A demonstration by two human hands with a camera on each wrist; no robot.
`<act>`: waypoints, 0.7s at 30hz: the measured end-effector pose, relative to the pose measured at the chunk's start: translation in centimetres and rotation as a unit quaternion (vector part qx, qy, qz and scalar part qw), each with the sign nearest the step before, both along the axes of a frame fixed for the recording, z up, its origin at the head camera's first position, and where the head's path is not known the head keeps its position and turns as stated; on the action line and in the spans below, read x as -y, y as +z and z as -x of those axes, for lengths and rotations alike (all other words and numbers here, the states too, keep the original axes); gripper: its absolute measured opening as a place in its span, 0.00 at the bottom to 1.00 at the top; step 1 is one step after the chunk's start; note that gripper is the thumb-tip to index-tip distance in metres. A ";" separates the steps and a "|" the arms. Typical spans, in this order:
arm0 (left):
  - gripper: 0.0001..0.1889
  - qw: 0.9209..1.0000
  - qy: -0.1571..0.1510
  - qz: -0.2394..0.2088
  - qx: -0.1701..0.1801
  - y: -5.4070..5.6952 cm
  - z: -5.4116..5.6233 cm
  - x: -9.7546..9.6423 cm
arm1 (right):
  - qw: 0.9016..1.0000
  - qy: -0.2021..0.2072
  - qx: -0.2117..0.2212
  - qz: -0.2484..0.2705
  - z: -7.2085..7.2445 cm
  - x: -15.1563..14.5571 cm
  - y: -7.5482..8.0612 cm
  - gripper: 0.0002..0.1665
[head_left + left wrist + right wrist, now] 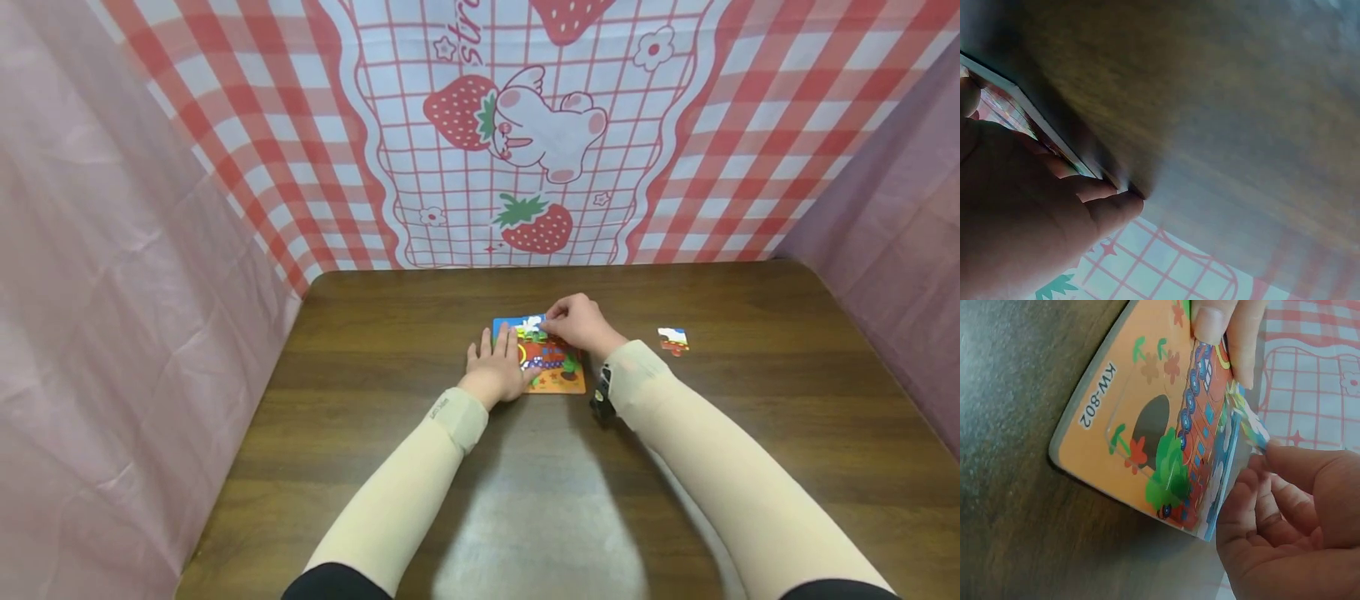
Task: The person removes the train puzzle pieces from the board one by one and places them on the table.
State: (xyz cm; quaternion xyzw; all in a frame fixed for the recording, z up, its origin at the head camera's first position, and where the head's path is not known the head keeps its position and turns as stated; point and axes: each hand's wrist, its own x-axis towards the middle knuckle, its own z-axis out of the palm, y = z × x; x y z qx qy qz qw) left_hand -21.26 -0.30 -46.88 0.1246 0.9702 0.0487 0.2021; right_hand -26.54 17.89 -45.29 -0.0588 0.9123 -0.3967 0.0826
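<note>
A colourful jigsaw puzzle board (pixel 562 386), orange along its near edge and blue at the far one, lies on the table. My left hand (pixel 495 368) rests on the board's left side with fingers spread, hiding part of the picture. At the far edge, my right hand (pixel 581 325) pinches a jigsaw piece (pixel 1251 424) between thumb and index finger. In the right wrist view that piece is tilted up over the board, its lower end at the picture. The left wrist view shows left fingers (pixel 1113 212) reaching past the board's raised rim.
Another jigsaw piece (pixel 673 340) lies to the right on the brown wooden table (pixel 360 400). A strawberry-patterned cloth (pixel 547 133) hangs behind the far table edge, and pink curtains (pixel 120 317) flank both sides.
</note>
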 end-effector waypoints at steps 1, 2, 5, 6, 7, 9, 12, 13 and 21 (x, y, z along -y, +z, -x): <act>0.48 1.000 0.000 0.001 0.000 0.0 0.0 0.0 | 1.000 0.000 0.000 0.005 0.0 -0.2 0.0 0.14; 0.48 1.000 -0.001 0.001 0.001 0.0 0.0 0.0 | 1.000 0.001 0.001 0.011 0.0 -0.3 0.0 0.14; 0.48 1.000 -0.003 0.004 0.001 0.0 0.0 0.0 | 1.000 -0.001 -0.004 0.024 0.0 -1.0 -0.1 0.14; 0.48 1.000 -0.004 0.005 0.002 0.0 0.0 0.0 | 1.000 -0.004 -0.006 0.026 0.0 -1.3 -0.1 0.14; 0.48 1.000 -0.004 0.006 0.002 0.1 0.0 0.0 | 0.999 -0.005 -0.006 0.031 -0.1 -1.6 -0.1 0.14; 0.48 1.000 -0.006 0.006 0.001 0.0 -0.1 0.0 | 0.999 -0.008 -0.008 0.035 -0.2 -2.1 0.1 0.15; 0.48 1.000 -0.007 0.008 0.000 0.1 -0.1 0.0 | 0.999 -0.012 -0.003 0.040 -0.4 -3.2 0.4 0.16; 0.48 1.000 -0.008 0.009 0.000 0.0 0.0 0.0 | 0.999 -0.014 0.000 0.042 -0.5 -3.6 0.6 0.16; 0.48 1.000 -0.004 0.020 0.018 0.0 0.2 0.1 | 0.997 -0.040 0.012 0.064 -1.0 -7.2 1.1 0.17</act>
